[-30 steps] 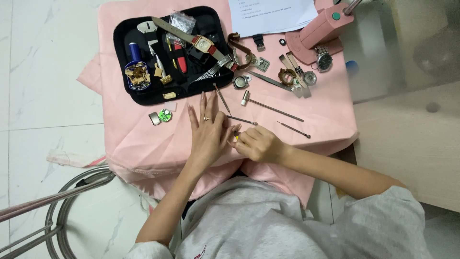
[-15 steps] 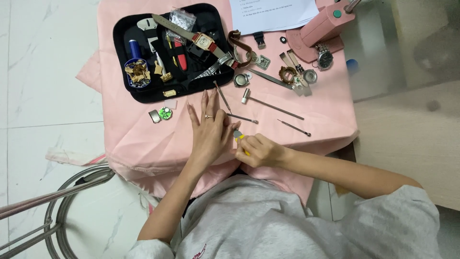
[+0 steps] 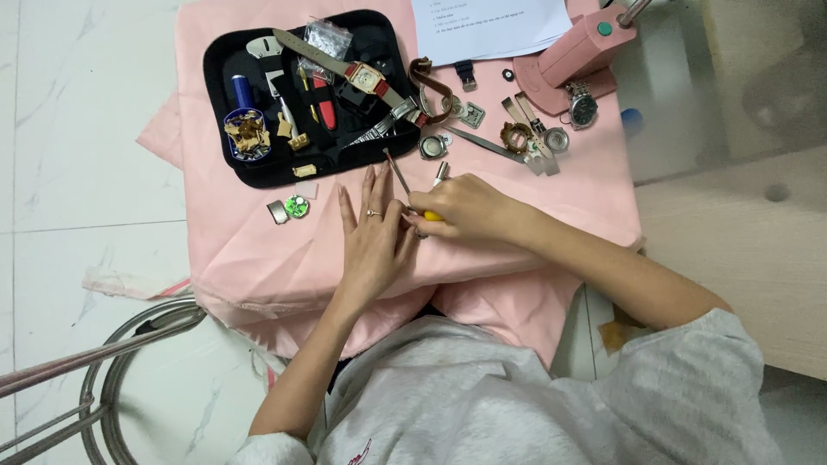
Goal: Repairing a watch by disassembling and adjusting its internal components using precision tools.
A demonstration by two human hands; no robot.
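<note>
A single head-worn camera looks almost straight down from moderate height over the wearer's chest at 6 o'clock, taking in the pink cloth (image 3: 258,250) at centre, the black tool case (image 3: 226,103) towards 11 o'clock and the paper sheet (image 3: 491,26) at 12 o'clock, with no second view overlapping.

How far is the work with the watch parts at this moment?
Looks done: the black tool case lies open and watch parts are spread on the pink cloth. In hand: the right hand grips a yellow-handled tool, and the left hand lies flat beside it. Left: the loose watch case and the strapped watch lie untouched.
</note>
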